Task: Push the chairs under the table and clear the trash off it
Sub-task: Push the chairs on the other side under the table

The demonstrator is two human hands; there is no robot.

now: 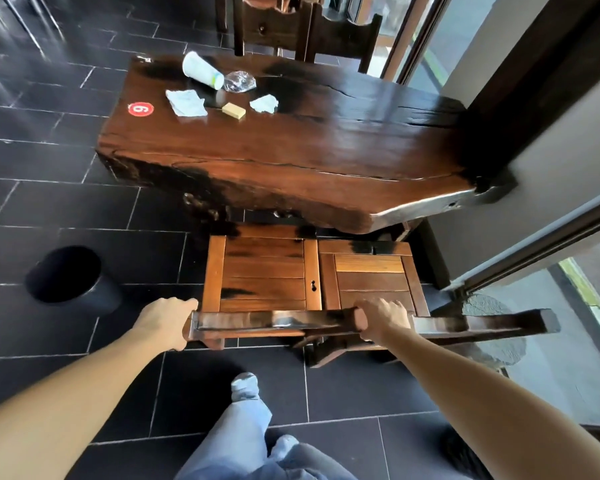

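Two wooden chairs point(264, 271) partly under slab table point(291, 150), tipped cup point(201, 75), tissues point(186, 102) on top

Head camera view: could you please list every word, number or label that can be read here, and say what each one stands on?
"6", as it looks from this side (it may be a "9" from the far side): white numeral on the round red sticker on the table.
Paper cup: a green band at one end; any print is too blurred to read.
No other readable text.
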